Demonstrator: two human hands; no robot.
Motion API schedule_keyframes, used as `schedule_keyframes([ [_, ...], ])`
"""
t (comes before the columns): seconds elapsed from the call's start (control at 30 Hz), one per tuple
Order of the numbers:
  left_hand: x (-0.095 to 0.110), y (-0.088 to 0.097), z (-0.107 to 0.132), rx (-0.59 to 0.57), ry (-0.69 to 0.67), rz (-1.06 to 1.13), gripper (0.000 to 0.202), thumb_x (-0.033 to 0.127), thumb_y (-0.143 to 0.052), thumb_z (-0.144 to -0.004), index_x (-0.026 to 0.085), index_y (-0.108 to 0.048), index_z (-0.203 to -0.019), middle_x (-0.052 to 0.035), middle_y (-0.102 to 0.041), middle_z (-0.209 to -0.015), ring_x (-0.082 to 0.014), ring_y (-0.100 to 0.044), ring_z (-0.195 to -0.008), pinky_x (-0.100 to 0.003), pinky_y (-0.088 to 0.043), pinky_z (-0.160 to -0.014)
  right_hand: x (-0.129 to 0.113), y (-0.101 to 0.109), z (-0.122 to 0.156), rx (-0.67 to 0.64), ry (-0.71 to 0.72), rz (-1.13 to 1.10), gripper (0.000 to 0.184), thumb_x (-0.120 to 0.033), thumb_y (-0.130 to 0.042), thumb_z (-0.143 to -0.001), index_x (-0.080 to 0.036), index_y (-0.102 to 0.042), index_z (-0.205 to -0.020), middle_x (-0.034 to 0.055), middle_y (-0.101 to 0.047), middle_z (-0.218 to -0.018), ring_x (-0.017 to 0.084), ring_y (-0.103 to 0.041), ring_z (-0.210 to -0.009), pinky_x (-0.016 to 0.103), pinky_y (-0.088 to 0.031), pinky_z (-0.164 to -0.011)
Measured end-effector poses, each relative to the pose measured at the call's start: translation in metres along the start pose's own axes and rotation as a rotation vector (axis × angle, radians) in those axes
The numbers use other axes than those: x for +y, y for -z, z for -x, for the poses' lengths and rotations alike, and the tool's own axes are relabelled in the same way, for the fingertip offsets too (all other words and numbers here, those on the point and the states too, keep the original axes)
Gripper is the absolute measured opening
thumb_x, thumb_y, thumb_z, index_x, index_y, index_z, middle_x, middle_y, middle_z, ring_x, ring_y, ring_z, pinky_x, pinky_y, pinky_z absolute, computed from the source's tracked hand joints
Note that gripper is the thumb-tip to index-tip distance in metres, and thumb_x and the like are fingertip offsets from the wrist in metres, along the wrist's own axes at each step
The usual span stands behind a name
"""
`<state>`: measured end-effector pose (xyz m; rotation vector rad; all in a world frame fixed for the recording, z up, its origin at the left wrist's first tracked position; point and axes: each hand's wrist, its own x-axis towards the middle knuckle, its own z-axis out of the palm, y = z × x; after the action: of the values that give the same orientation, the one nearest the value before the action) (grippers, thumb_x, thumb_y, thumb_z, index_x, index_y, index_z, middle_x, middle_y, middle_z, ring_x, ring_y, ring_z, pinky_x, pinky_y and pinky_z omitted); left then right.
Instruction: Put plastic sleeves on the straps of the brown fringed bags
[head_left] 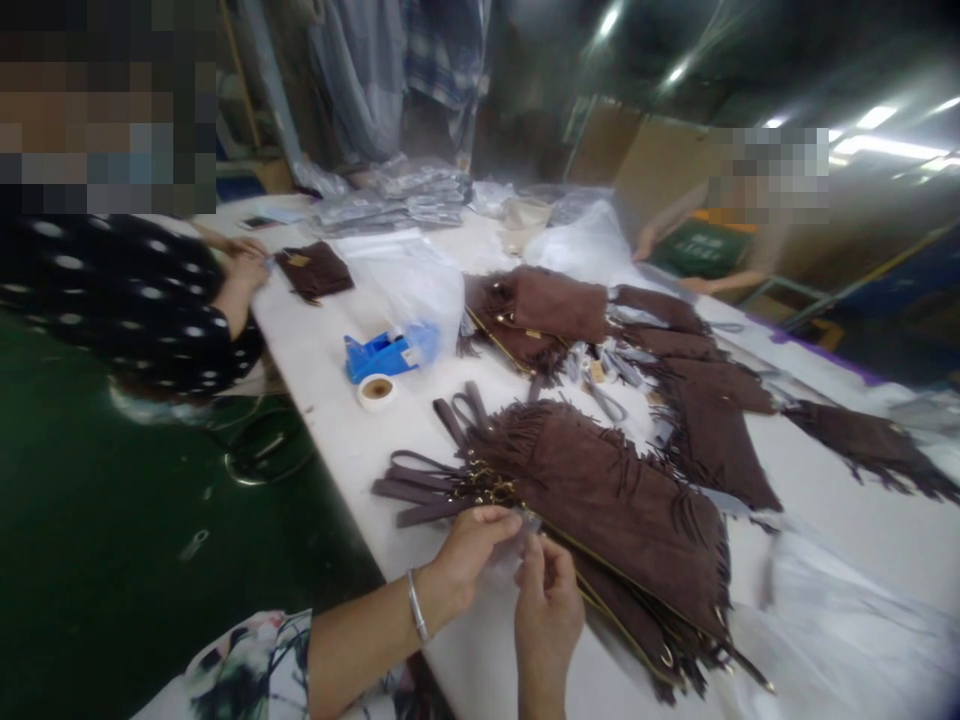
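Observation:
My left hand (471,548) and my right hand (546,600) meet at the near edge of the white table (315,350). Both pinch a small clear plastic piece (517,545) between their fingertips. Just beyond them lies a stack of brown suede fringed bags (615,490) with gold zips. Brown straps with gold clasps (435,485) fan out to the left of the stack. A silver bangle sits on my left wrist.
A blue tape dispenser (379,355) and a tape roll (376,390) lie mid-table. More brown fringed bags (547,310) and clear plastic bags (412,270) lie farther back. A person in a dotted top (135,300) works at the left; another person (720,240) stands at the far side.

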<state>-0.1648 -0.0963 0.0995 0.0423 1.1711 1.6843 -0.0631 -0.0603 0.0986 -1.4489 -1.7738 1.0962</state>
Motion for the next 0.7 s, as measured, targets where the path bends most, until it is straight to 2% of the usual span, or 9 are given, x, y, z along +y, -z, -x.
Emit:
schedule_keyframes([
  [0.13, 0.001, -0.003, -0.002, -0.023, -0.053, -0.010, 0.033, 0.042, -0.076, -0.070, 0.011, -0.071, -0.081, -0.0065, -0.066, -0.077, -0.0145, -0.055, -0.067, -0.026, -0.039, -0.063, -0.002, -0.002, -0.006, 0.028, 0.023, 0.068, 0.041, -0.058, -0.048, -0.085, -0.021, -0.064, -0.092, 0.0027, -0.069, -0.073, 0.018, -0.063, -0.063, 0.027, -0.044, -0.062],
  [0.3, 0.001, -0.011, 0.003, 0.013, -0.131, -0.057, 0.030, 0.040, -0.072, -0.074, 0.011, -0.070, -0.079, -0.0052, -0.064, -0.074, -0.0135, -0.053, -0.066, -0.025, -0.038, -0.062, -0.004, -0.008, -0.006, 0.028, 0.036, 0.088, 0.042, -0.059, -0.045, -0.087, -0.021, -0.063, -0.095, 0.0046, -0.071, -0.085, 0.019, -0.064, -0.072, 0.027, -0.044, -0.067],
  [0.43, 0.006, -0.016, 0.003, -0.006, -0.086, -0.031, 0.023, 0.035, -0.071, -0.070, 0.013, -0.064, -0.067, -0.0009, -0.056, -0.061, -0.0116, -0.048, -0.055, -0.024, -0.034, -0.052, -0.004, -0.008, -0.003, 0.036, 0.047, 0.028, 0.043, -0.058, -0.049, -0.087, -0.020, -0.063, -0.101, 0.0057, -0.071, -0.090, 0.019, -0.065, -0.073, 0.026, -0.045, -0.068],
  [0.57, 0.008, -0.013, 0.000, 0.046, -0.029, 0.012, 0.018, 0.025, -0.072, -0.060, 0.016, -0.057, -0.060, 0.0024, -0.052, -0.060, -0.0106, -0.047, -0.055, -0.023, -0.036, -0.052, -0.001, -0.002, 0.000, -0.026, 0.108, 0.027, 0.041, -0.057, -0.051, -0.086, -0.018, -0.065, -0.094, 0.0058, -0.070, -0.084, 0.019, -0.063, -0.069, 0.027, -0.045, -0.066],
  [0.7, 0.003, -0.009, -0.002, 0.054, 0.021, 0.023, 0.016, 0.023, -0.069, -0.057, 0.017, -0.055, -0.059, 0.0028, -0.051, -0.058, -0.0119, -0.047, -0.053, -0.025, -0.035, -0.050, 0.004, 0.003, -0.001, -0.098, 0.083, 0.021, 0.040, -0.056, -0.051, -0.086, -0.019, -0.065, -0.091, 0.0023, -0.068, -0.076, 0.017, -0.061, -0.063, 0.026, -0.045, -0.063],
])
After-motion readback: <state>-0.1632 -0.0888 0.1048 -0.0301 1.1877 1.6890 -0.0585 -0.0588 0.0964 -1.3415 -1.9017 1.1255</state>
